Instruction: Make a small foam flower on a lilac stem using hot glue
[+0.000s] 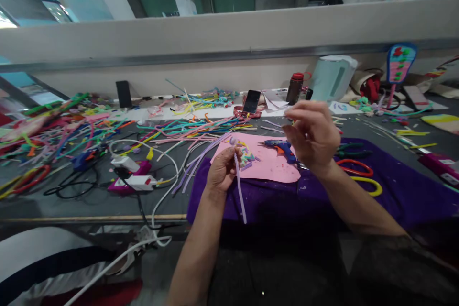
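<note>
Two hands: left hand [223, 168] gripping lilac pipe cleaner [239, 186]

Both forearms are bare from wrist to elbow — no sleeve, watch, bracelet or glove shows on either. The left hand [221, 171] and the right hand [311, 134] carry no ring that can be made out, and the fingers [299, 115] are uncovered, the nails too blurred to judge. Nearer the body than the purple cloth [401, 186], the right upper arm enters dark, faintly speckled fabric — a garment that also covers the lap, its cut lost in shadow.
</note>
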The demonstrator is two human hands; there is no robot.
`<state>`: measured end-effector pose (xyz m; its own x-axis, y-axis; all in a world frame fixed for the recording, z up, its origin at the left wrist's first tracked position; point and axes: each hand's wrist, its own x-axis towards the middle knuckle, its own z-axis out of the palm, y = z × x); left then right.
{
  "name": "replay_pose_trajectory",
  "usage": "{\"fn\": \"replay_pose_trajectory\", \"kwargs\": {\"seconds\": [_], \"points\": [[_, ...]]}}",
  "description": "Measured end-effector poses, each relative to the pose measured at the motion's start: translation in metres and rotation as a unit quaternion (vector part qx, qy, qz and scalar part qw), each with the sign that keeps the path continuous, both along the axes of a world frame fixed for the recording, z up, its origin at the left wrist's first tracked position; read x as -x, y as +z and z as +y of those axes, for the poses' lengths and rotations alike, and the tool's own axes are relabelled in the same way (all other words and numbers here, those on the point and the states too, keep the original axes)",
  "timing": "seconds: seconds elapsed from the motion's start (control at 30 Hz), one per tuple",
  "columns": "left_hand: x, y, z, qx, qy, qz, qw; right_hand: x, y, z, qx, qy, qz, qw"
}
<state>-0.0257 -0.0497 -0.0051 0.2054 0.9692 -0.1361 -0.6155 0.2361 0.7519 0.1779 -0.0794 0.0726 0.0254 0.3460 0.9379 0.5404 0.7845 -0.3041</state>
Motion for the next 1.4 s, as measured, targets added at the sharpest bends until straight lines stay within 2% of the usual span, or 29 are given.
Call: {"fn": "replay_pose_trajectory", "kwargs": {"seconds": [0.07,0.17,0.27,0.37,0.5,0.7,0.8,0.97,1.0,1.07,1.13,1.2,1.3,1.4], "points": [[0.0,0.0,0.001,0.008,0.006,-0.008,1.0,0.0,0.012,-0.001,0.0,0.008,-0.016,1.0],[0.001,0.001,0.001,0.011,0.017,-0.015,1.0,0.006,0.013,0.008,0.07,0.043,-0.091,0.992],[0.0,0.001,0.0,0.009,0.019,-0.004,1.0,0.013,-0.012,0.032,0.204,0.066,-0.207,0.954],[-0.001,0.002,0.0,0.012,0.014,0.024,1.0,0.016,-0.049,0.057,0.319,0.017,-0.303,0.898],[0.001,0.002,0.001,0.001,0.031,0.041,0.999,0.017,-0.082,0.072,0.368,-0.029,-0.385,0.846],[0.005,-0.001,0.004,-0.023,0.061,0.046,0.997,0.026,-0.097,0.071,0.414,-0.06,-0.424,0.803],[0.005,-0.002,0.004,-0.023,0.056,0.06,0.996,0.027,-0.1,0.071,0.419,-0.061,-0.411,0.808],[0.003,0.0,0.002,-0.021,0.049,0.058,0.997,0.016,-0.09,0.07,0.399,-0.044,-0.348,0.847],[0.002,0.001,0.002,-0.021,0.047,0.057,0.997,0.013,-0.087,0.069,0.407,-0.015,-0.312,0.859],[0.001,0.001,0.001,-0.019,0.041,0.062,0.997,0.01,-0.08,0.069,0.447,0.092,-0.201,0.867],[0.0,0.0,0.002,-0.014,0.035,0.072,0.997,0.01,-0.075,0.067,0.491,0.223,-0.075,0.839],[-0.001,-0.002,0.003,-0.012,0.026,0.081,0.996,0.012,-0.072,0.065,0.518,0.306,0.01,0.799],[-0.002,-0.005,0.004,-0.024,0.006,0.087,0.996,0.016,-0.07,0.061,0.528,0.345,0.069,0.773],[-0.003,-0.008,0.004,-0.035,-0.014,0.097,0.995,0.019,-0.069,0.056,0.516,0.346,0.073,0.78]]}}
